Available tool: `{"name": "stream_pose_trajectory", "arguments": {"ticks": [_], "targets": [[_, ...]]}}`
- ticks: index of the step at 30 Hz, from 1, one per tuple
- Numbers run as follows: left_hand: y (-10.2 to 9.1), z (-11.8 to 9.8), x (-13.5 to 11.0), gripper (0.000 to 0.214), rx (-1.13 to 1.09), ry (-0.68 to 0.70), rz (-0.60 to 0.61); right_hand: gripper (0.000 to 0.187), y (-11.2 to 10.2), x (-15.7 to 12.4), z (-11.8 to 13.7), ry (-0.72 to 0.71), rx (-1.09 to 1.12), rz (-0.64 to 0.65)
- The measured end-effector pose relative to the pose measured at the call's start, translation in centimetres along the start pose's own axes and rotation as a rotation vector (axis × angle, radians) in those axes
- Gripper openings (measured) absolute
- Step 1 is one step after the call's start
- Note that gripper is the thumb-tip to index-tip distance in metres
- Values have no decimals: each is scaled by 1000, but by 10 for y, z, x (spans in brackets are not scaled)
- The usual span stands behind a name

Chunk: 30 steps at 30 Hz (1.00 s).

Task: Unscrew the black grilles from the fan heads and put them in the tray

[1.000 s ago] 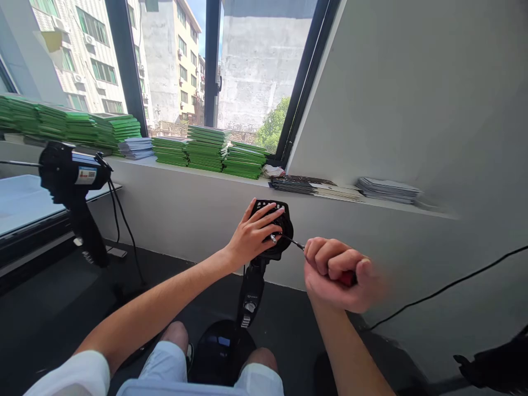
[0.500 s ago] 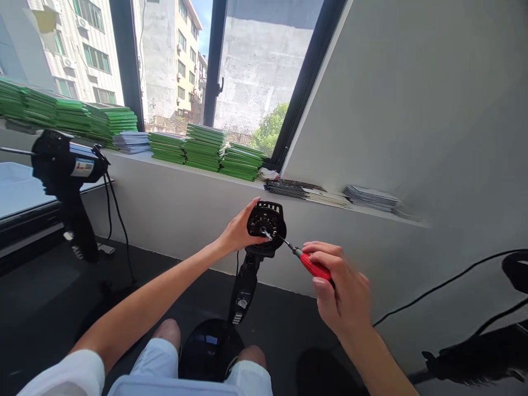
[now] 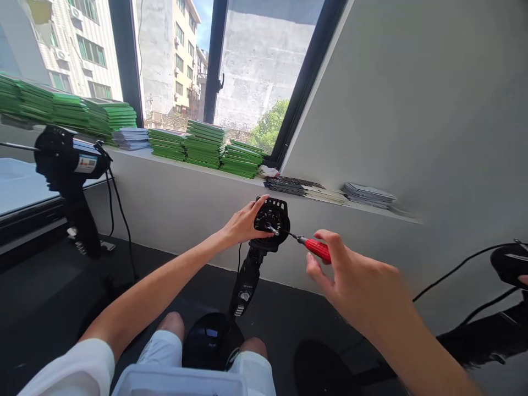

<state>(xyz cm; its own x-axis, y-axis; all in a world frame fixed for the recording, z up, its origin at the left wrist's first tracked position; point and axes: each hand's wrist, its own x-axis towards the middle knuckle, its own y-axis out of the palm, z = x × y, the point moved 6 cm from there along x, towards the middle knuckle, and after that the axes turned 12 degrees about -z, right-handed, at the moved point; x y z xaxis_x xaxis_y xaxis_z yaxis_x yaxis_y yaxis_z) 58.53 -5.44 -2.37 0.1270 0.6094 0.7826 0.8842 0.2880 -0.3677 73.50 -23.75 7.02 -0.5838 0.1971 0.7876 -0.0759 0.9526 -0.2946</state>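
Before me a black stand fan without blades has its motor head (image 3: 281,209) turned toward me, a bare metal shaft (image 3: 273,229) sticking out of its middle. My left hand (image 3: 243,223) grips the left side of the head, fingers above and thumb across the front near the shaft. My right hand (image 3: 358,275) is at the red handle of a screwdriver (image 3: 317,249), thumb and forefinger loosened and the butt against the hand. The driver's tip reaches the head just right of the shaft; any screw there is too small to see. Below hang the control neck (image 3: 245,291) and round base (image 3: 212,341).
A second fan (image 3: 78,165) stands at left, and part of another black fan (image 3: 487,335) at right with cables. Stacks of green-edged boards (image 3: 204,146) and grey sheets (image 3: 369,196) line the windowsill. A translucent plastic bin (image 3: 177,379) rests at my lap.
The thumb and forefinger of my right hand have spread on the screwdriver handle, and the hand has turned. My left hand keeps its grip on the motor head. The view has shifted slightly.
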Motion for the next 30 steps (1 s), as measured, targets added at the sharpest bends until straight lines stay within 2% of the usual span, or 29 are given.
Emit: {"name": "stream_pose_trajectory", "arguments": {"ticks": [2,6,10,12,15,17,21,26,30], "targets": [[0,-1,0,105,-8,-19,28,37,0,3,2,-29,-1,50],[-2,-3,-1,106,-21,-52,58,52,-1,5,-3,4,-199,75],[-2,-2,-2,108,-59,-68,35,45,7,2,-7,55,-42,146],[-2,-1,-3,110,-80,-67,24,41,8,3,-6,15,16,110],[-1,0,-3,112,-108,-66,19,39,3,6,-4,-43,-67,-3],[-2,-1,-3,112,-117,-69,14,38,1,7,-3,-48,-69,-29],[-3,-2,-1,112,-96,-80,19,35,5,9,1,-43,84,35],[-3,-3,1,113,-81,-62,31,47,6,8,-8,-33,-200,70],[-4,-2,0,111,-78,-59,26,51,11,8,-9,-20,-37,161]]}}
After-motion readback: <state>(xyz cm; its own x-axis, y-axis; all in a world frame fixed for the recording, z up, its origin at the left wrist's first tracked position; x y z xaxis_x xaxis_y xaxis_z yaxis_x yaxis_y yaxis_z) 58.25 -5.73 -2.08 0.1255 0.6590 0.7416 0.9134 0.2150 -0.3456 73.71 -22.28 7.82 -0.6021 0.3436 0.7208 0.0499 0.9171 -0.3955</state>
